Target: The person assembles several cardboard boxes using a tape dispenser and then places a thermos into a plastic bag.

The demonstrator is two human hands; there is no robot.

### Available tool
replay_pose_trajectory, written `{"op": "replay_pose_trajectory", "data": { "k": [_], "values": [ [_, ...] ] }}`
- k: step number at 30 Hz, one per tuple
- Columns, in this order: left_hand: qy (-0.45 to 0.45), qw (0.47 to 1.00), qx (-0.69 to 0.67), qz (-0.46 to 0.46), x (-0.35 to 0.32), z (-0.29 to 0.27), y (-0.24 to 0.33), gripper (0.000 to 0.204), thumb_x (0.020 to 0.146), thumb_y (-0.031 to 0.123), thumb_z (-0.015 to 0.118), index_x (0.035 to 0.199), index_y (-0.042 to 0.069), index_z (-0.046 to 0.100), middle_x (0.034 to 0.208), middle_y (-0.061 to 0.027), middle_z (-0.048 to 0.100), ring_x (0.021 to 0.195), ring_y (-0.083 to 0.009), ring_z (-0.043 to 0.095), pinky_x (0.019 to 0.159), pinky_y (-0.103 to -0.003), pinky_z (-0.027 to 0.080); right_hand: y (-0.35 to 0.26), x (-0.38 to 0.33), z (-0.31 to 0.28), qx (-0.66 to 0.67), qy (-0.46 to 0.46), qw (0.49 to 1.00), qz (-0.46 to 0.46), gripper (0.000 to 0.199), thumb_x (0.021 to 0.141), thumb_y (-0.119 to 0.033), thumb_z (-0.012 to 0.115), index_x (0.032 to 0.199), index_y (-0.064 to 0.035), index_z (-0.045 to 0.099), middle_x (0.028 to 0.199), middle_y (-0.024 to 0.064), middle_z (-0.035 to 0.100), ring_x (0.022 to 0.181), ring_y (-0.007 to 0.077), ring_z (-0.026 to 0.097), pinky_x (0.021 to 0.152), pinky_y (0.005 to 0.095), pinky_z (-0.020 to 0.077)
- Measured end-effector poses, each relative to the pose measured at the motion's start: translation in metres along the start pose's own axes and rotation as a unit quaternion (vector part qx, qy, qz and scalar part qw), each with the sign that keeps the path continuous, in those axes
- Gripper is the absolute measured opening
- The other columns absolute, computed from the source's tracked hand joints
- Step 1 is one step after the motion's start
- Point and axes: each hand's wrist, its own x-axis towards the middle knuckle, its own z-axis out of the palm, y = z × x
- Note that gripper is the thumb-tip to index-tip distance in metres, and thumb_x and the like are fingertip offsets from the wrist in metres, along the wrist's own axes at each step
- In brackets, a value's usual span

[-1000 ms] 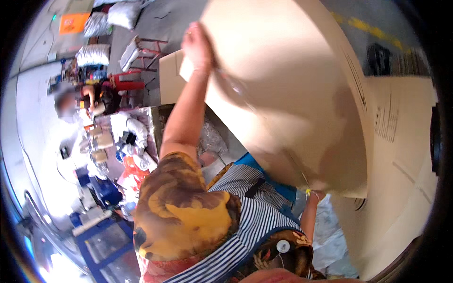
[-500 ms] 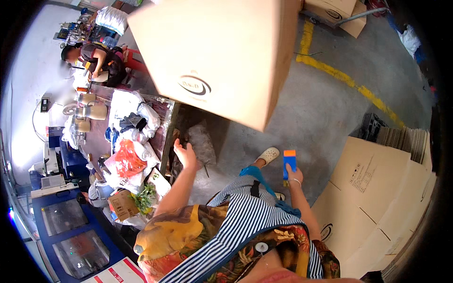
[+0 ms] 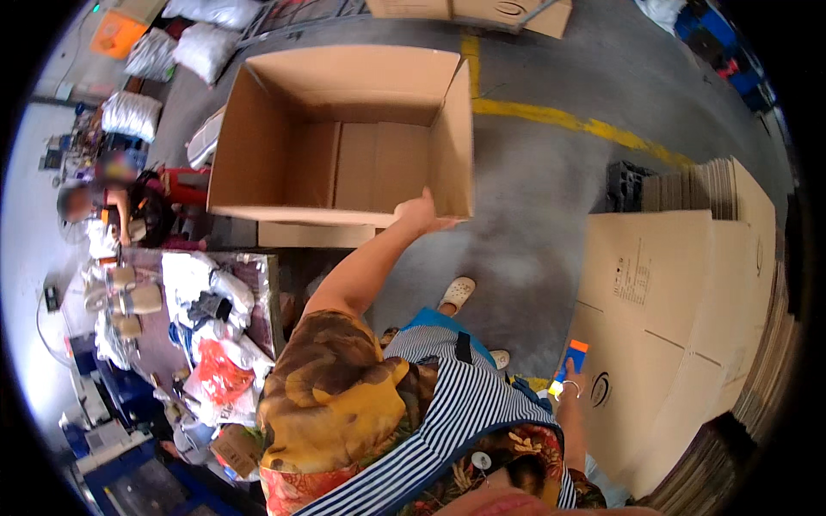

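My left hand point(image 3: 418, 215) is closed over the near edge of a big brown cardboard box point(image 3: 344, 73), close to its right corner. The thumb is against the inner side; most fingers are hidden behind the edge. The box's open mouth faces me, and its inside shows bare cardboard. In my right hand point(image 3: 570, 385), low at my right side, is a blue block-shaped tool point(image 3: 571, 359) with an orange end; its exact kind cannot be made out. Flattened cardboard sheets point(image 3: 650, 284) stand right beside that hand.
A cluttered table point(image 3: 262, 301) to the left bears plastic bags, a red bag point(image 3: 222, 371) and tan containers. Another person point(image 3: 129, 206) sits beyond it at far left. A yellow floor line point(image 3: 568, 120) runs ahead; more boxes point(image 3: 490, 10) are at the far edge.
The box has turned from its printed outside to its open mouth. My left hand went from free and open to gripping its edge. My right hand moved lower with the blue tool.
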Motion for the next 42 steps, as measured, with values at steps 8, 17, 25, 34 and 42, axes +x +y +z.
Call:
{"op": "replay_pose_trajectory", "data": {
  "k": [8, 17, 25, 34, 42],
  "values": [
    [0.089, 0.988, 0.130, -0.006, 0.001, -0.006, -0.123, 0.020, 0.082, 0.030, 0.059, 0.099, 0.024, 0.068, 0.094, -0.0068, 0.067, 0.088, -0.0259, 0.064, 0.072, -0.040, 0.050, 0.053, -0.038, 0.035, -0.135, -0.105, 0.983, -0.066, 0.072, 0.068, -0.063, 0.066, 0.100, 0.0017, 0.063, 0.091, 0.0197, 0.066, 0.083, 0.0345, 0.064, 0.074, 0.0410, 0.0478],
    [0.165, 0.975, 0.137, 0.050, -0.054, -0.083, -0.309, 0.029, 0.078, 0.022, 0.064, 0.105, 0.012, 0.065, 0.099, -0.0166, 0.064, 0.096, -0.0341, 0.059, 0.082, -0.042, 0.046, -0.030, -0.045, 0.048, -0.122, -0.150, 0.972, -0.135, 0.067, 0.070, -0.063, 0.061, 0.105, -0.0062, 0.064, 0.097, 0.0171, 0.065, 0.093, 0.0314, 0.062, 0.080, 0.0403, 0.0449],
    [0.195, 0.971, 0.108, 0.089, -0.025, -0.052, -0.294, 0.017, 0.073, 0.022, 0.070, 0.079, 0.006, 0.067, 0.074, -0.0169, 0.064, 0.071, -0.0347, 0.062, 0.064, -0.044, 0.048, -0.027, -0.041, 0.008, 0.001, -0.135, 0.976, -0.173, 0.066, 0.069, -0.058, 0.065, 0.109, -0.0062, 0.062, 0.100, 0.0193, 0.064, 0.095, 0.0341, 0.061, 0.082, 0.0401, 0.0458],
    [0.371, 0.881, 0.034, -0.291, -0.037, 0.006, -0.051, 0.040, 0.092, 0.032, 0.045, 0.127, 0.014, 0.045, 0.129, -0.0069, 0.047, 0.115, -0.0211, 0.049, 0.086, -0.044, 0.045, 0.216, -0.028, -0.056, -0.005, -0.019, 0.996, 0.082, 0.066, 0.063, -0.063, 0.066, 0.102, -0.0097, 0.065, 0.097, 0.0149, 0.066, 0.090, 0.0328, 0.063, 0.078, 0.0411, 0.0473],
    [0.170, 0.712, 0.210, 0.648, -0.141, 0.323, 0.461, 0.053, 0.080, 0.013, 0.050, 0.132, 0.011, 0.041, 0.139, -0.0105, 0.036, 0.129, -0.0307, 0.032, 0.107, -0.041, 0.026, 0.361, -0.023, -0.098, 0.014, 0.041, 0.987, 0.157, 0.063, 0.066, -0.057, 0.067, 0.101, -0.0052, 0.064, 0.091, 0.0163, 0.066, 0.086, 0.0329, 0.063, 0.076, 0.0411, 0.0477]
  ]
}}
